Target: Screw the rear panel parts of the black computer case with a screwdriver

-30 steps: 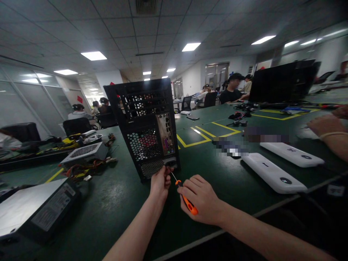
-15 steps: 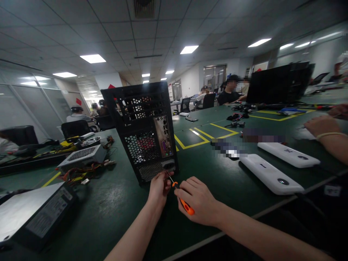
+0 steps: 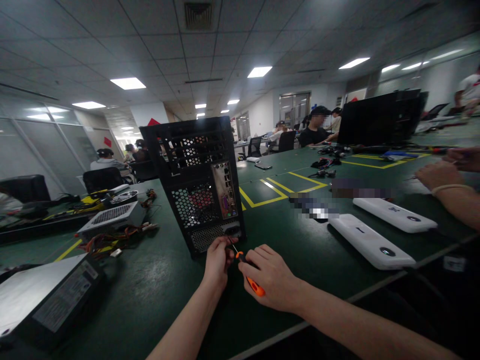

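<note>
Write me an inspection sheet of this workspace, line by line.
Surface: green tabletop with yellow marking lines.
Job's things: black computer case, upright, vented rear towards the camera; orange-and-black screwdriver.
Clutter: labelled metal box and vented box at left; two white devices at right.
Hands: right hand grips the screwdriver; left hand by the case's lower edge, contact unclear.
Cables: coloured bundle beside the vented box; dark cables farther back.
Surroundings: seated people, black monitor, another person's hands at right.

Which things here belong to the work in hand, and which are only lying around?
In use:
screwdriver, in the right hand
computer case, left hand at its lower part

Seemingly just lying around:
labelled box
grilled box
loose cables
white gadgets
</note>
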Demonstrator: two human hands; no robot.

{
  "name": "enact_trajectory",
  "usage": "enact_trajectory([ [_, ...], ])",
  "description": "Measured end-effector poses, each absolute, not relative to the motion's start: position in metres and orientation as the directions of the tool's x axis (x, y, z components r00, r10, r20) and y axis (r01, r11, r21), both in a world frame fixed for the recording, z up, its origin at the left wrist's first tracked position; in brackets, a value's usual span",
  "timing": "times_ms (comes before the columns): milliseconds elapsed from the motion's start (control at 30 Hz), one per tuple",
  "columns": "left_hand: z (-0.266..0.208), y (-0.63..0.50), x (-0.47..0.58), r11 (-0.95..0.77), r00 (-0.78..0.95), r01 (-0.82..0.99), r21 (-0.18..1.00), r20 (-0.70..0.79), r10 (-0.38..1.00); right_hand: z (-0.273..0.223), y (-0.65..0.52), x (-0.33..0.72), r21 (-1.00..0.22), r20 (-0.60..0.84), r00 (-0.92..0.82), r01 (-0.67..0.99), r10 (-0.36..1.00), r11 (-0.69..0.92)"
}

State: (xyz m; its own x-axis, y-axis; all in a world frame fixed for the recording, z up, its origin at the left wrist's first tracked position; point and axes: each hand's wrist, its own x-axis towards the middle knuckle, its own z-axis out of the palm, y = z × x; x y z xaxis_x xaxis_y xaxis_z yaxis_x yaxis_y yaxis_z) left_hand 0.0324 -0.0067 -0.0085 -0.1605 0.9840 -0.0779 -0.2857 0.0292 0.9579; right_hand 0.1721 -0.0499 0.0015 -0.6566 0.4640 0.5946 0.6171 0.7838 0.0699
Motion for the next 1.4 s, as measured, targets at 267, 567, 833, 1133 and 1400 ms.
enact_trajectory([
  [267, -0.011, -0.004, 0.022, -0.001, -0.141, 0.074, 0.997, 0.011, 0.99, -0.001, -0.051, 0.164, 0.119, 0.603, -0.649, 0.649, 0.465, 0.752],
  [567, -0.006, -0.004, 0.008, -0.21, -0.223, 0.288, 0.934, 0.279, 0.934, -0.001, -0.052, 0.167, 0.341, 0.521, -0.788, 0.545, 0.329, 0.766],
  [833, -0.004, -0.004, 0.007, -0.211, -0.21, 0.376, 0.902, 0.305, 0.929, -0.001, -0.051, 0.169, 0.304, 0.52, -0.782, 0.546, 0.344, 0.781],
  [1133, -0.009, 0.0, 0.014, -0.03, -0.05, 0.045, 0.999, 0.032, 0.998, -0.001, -0.056, 0.164, 0.05, 0.605, -0.612, 0.667, 0.509, 0.743],
  [1400, -0.012, 0.001, 0.015, -0.072, -0.064, 0.065, 0.995, 0.076, 0.995, 0.001, -0.053, 0.167, 0.101, 0.487, -0.721, 0.607, 0.493, 0.788],
])
